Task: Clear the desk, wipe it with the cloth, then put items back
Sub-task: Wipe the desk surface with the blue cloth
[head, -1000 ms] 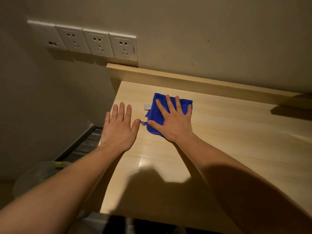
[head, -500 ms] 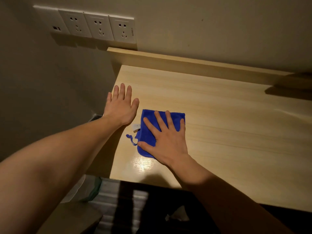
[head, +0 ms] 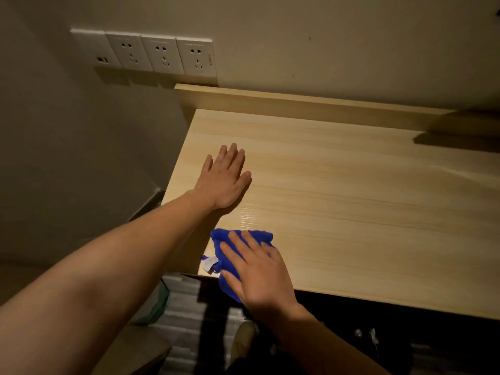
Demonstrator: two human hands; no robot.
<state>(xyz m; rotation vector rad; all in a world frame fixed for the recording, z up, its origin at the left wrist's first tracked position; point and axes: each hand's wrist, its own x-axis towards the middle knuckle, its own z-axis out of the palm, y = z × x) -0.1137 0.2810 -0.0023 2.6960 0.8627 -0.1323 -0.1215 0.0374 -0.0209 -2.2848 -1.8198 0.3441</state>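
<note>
Right grip [head: 259, 272]: flat, with the fingers straight and spread. It clasped nothing, and the palm pressed down on the cloth.
Cloth [head: 217, 239]: blue, lying under the right grip at the surface's near left corner. Its far edge showed beyond the fingertips. Its near part hung past the front edge below the palm.
Tag [head: 208, 262]: white, sticking out of the cloth just left of the right grip.
Left grip [head: 226, 180]: flat on the bare surface [head: 351, 212] with the fingers straight and close together. It lay beyond the right grip and apart from the cloth.
Why so held: a flat palm probably spread the load so the whole cloth dragged evenly. The left grip likely braced the lean over the corner.
Wall plates [head: 159, 54]: far beyond both grips, above the surface's back ledge [head: 297, 104].
Counts: one cloth, one tag, two grips, four wall plates.
Stage: wiping, judging by the pose, with the stroke at the front edge. The put-back was not yet done.
</note>
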